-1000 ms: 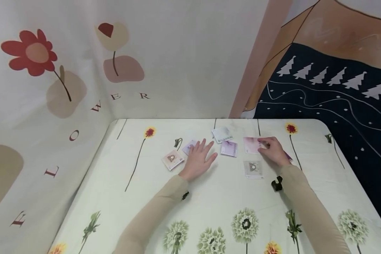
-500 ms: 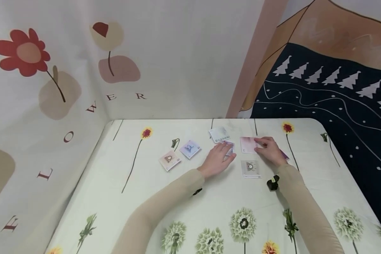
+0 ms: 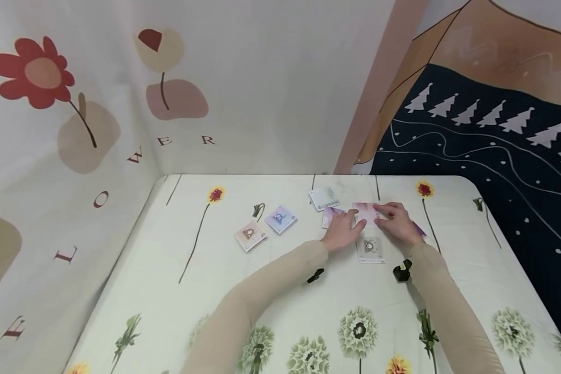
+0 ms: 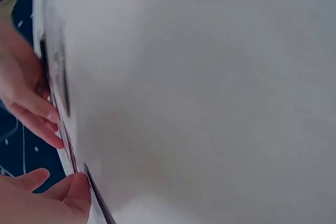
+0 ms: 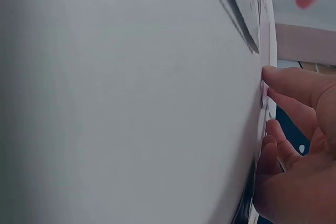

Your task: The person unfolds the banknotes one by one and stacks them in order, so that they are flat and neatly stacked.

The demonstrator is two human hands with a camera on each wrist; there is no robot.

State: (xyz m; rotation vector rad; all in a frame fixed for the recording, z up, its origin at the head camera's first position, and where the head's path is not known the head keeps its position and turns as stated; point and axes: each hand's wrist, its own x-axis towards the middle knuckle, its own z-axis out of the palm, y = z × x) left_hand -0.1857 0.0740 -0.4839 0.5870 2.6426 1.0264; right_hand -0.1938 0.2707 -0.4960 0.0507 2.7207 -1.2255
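A pink banknote point(image 3: 366, 214) lies at the back right of the table between my two hands. The right hand point(image 3: 399, 223) holds its right end with thumb and index finger, the other fingers curled below. At its left end is my left hand point(image 3: 344, 230), fingers stretched and thumb apart. A purple banknote point(image 3: 328, 217) is partly hidden behind the left hand, below a pale green banknote point(image 3: 324, 198). Another dark purple banknote point(image 3: 418, 229) shows beyond the right hand. Just in front of the pink one lies a small stack of grey banknotes point(image 3: 370, 250).
Farther left lie a blue banknote point(image 3: 281, 219) and an orange-brown banknote point(image 3: 250, 236). A flower-printed cloth covers the table point(image 3: 271, 332). Fabric hangings stand behind and at the left, with a dark tree-printed cloth point(image 3: 486, 130) at the right.
My left hand has swept right, from the blue banknote past the purple one to the pink one's left end. The right hand has stayed at the pink banknote.
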